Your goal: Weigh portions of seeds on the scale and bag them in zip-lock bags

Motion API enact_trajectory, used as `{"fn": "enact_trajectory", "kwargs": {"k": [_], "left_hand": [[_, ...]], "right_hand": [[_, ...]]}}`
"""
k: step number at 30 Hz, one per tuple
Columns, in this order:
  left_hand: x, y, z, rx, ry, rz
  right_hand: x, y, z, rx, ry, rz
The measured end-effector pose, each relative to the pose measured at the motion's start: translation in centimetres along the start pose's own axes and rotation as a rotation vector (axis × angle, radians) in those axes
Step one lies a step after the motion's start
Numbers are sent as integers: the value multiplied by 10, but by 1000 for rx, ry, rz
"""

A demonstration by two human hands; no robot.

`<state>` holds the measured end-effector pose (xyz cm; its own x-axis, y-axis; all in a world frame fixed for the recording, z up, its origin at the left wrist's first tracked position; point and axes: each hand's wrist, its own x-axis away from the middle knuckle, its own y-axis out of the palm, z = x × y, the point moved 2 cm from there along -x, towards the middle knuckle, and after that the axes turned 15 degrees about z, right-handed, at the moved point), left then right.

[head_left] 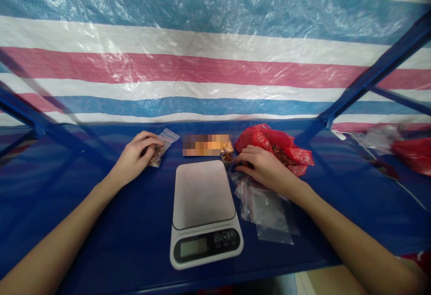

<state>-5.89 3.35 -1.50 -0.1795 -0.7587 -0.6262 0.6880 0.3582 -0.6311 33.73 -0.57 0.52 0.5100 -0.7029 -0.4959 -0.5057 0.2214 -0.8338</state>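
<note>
My left hand (136, 156) is closed on a small clear zip bag (157, 155) with brown bits inside, left of the scale. My right hand (257, 165) is bent with its thumb and fingers a little apart. Its fingertips are beside a small cup (228, 156) of brown pieces; whether they touch the cup I cannot tell. Under and in front of that hand lie several flat clear zip bags (269, 212). Just behind it a red plastic bag (257, 138) gapes, showing more brown pieces. Between my hands stands a white kitchen scale (204, 194), its plate bare and its display reading about zero.
A blurred-out flat orange and brown item (205, 145) lies behind the scale. Farther right are another red bag (415, 153), clear plastic and a white cable (411, 194). Blue metal bars (357, 84) slant up at both sides of the blue table (134, 236), before a striped sheet (202, 70).
</note>
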Motion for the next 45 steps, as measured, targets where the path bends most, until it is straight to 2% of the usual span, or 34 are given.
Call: {"fn": "enact_trajectory", "kwargs": {"k": [3, 6, 9, 12, 22, 29, 40, 45], "left_hand": [[1, 0, 0, -2, -4, 9], [1, 1, 0, -4, -4, 15], [1, 1, -1, -2, -8, 15], [1, 1, 0, 1, -17, 9], [1, 1, 1, -1, -27, -2], [1, 1, -1, 0, -24, -8], [1, 1, 0, 1, -20, -9], [1, 1, 0, -2, -10, -14]], "right_hand": [[-3, -10, 1, -47, 37, 130], [-5, -14, -3, -193, 128, 276], [-7, -7, -10, -342, 170, 335], [-7, 1, -14, -374, 145, 362], [-8, -1, -14, -296, 135, 383], [-10, -1, -23, -297, -26, 308], [-9, 6, -20, -216, 55, 319], [-8, 10, -18, -254, 78, 314]]}}
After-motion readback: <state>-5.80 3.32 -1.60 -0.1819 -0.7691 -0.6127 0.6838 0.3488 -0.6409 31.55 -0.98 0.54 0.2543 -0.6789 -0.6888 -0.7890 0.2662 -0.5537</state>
